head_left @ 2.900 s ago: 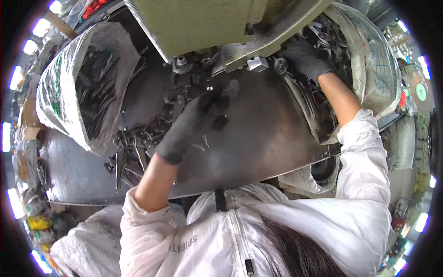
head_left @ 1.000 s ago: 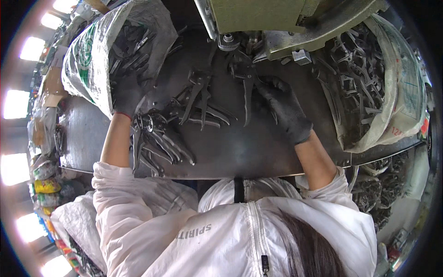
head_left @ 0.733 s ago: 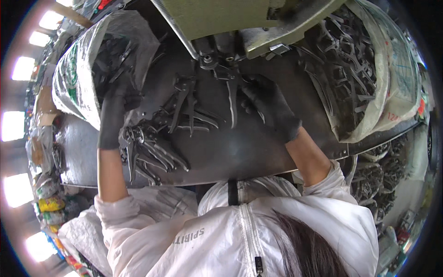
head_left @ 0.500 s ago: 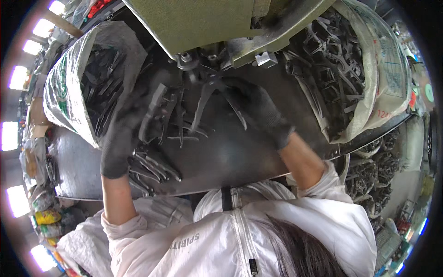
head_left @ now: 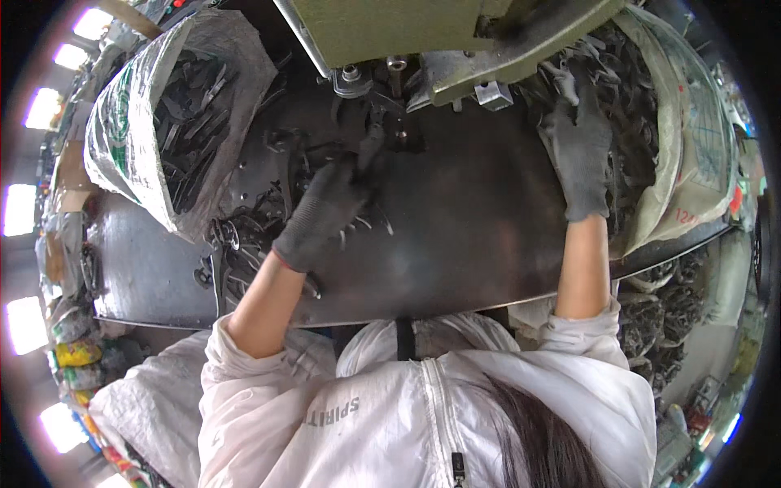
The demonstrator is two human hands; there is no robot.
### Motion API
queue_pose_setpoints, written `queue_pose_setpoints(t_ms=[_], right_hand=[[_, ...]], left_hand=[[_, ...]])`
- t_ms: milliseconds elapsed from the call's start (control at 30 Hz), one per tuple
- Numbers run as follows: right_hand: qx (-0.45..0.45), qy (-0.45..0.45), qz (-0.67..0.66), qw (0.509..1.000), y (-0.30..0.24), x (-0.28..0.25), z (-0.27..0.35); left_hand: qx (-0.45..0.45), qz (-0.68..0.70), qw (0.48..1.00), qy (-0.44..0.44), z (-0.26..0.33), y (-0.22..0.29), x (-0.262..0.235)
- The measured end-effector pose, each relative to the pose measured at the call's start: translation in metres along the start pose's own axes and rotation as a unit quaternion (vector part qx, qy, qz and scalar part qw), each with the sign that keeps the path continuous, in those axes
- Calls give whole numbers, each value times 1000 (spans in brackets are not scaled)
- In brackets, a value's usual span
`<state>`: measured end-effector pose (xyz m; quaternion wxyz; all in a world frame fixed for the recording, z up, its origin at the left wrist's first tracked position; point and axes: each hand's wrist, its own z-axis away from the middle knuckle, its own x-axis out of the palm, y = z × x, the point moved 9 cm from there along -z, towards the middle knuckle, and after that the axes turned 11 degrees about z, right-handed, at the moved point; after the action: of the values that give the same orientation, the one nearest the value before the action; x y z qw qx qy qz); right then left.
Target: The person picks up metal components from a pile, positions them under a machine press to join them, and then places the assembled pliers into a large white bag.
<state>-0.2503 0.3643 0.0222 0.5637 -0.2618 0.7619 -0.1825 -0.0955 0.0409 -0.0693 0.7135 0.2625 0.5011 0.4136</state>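
Observation:
My left hand point(head_left: 325, 207), in a dark grey knit glove, reaches over the dark metal table below the machine head. Its fingers are closed around a dark metal piece point(head_left: 372, 145), partly hidden and blurred. Beside and under that hand lie several dark curved metal parts point(head_left: 281, 163) that look like plier handles. My right hand point(head_left: 582, 154), gloved alike, is over the mouth of the right sack point(head_left: 671, 175). Its fingers are spread, with a lighter grey metal part point(head_left: 564, 85) by the fingertips among many similar parts.
A green machine head point(head_left: 399, 32) with bolts and a small metal block point(head_left: 493, 95) overhangs the table's far side. Another white sack point(head_left: 122, 154), full of dark flat metal parts, stands at the left. The table's front edge point(head_left: 390, 320) runs close to my body.
My right hand has moved from under the machine head to the right sack. My left hand has swung rightward from beside the left sack to the parts below the machine.

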Motion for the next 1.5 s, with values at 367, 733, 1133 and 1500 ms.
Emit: queue_pose_setpoints(t_ms=[367, 733, 1133, 1500], right_hand=[[75, -328, -456, 824, -96, 113, 83], [53, -355, -388, 849, -79, 165, 96], [72, -303, -375, 873, -80, 148, 92], [151, -375, -434, 805, -61, 150, 116]], left_hand=[[133, 224, 965, 13, 5, 46, -4], [332, -171, 916, 143, -7, 39, -54], [31, -523, 776, 351, -22, -109, -249], [96, -551, 771, 305, -3, -63, -228]])
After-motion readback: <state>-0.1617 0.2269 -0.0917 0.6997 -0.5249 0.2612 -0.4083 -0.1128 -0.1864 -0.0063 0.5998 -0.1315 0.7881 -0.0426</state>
